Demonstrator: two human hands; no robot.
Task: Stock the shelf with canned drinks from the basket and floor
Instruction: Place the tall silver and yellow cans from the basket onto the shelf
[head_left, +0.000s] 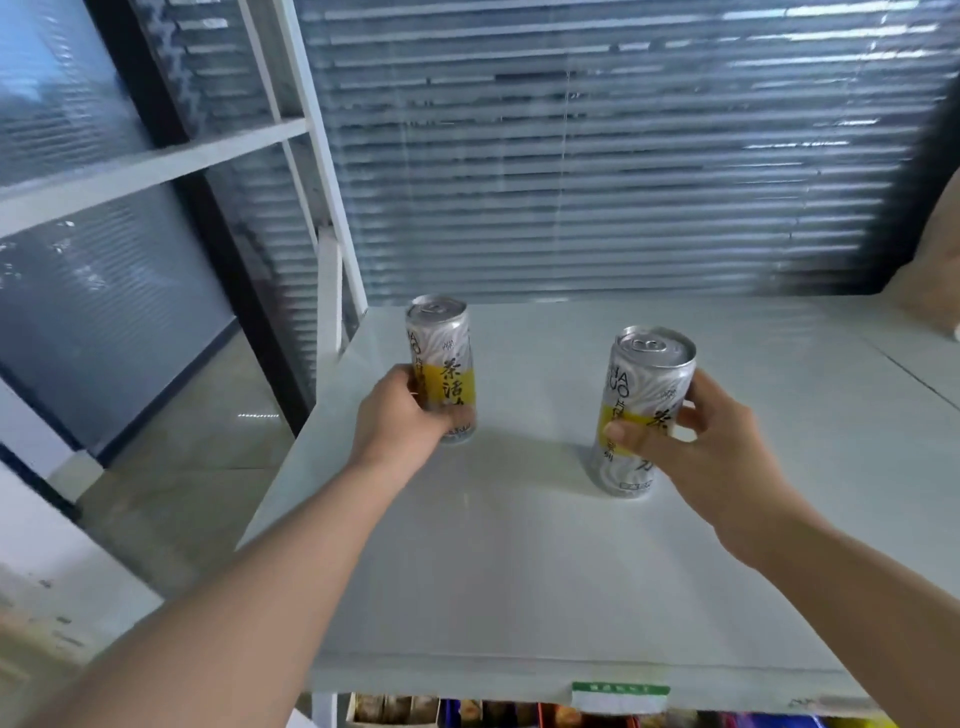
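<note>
Two silver cans with yellow bands and black lettering stand upright on the white shelf (519, 545). My left hand (400, 415) grips the left can (441, 343) near its lower half, toward the shelf's left rear. My right hand (711, 447) holds the right can (644, 384) with thumb in front and fingers behind; this can leans slightly and its base touches the shelf. Both arms reach in from the bottom of the view.
Grey window blinds (597, 156) hang behind the shelf. A white upright post (332, 218) and crossbar frame the left side. A brown cardboard box (935, 260) sits at the far right. A green-and-white label (621, 696) marks the front edge, with coloured goods below.
</note>
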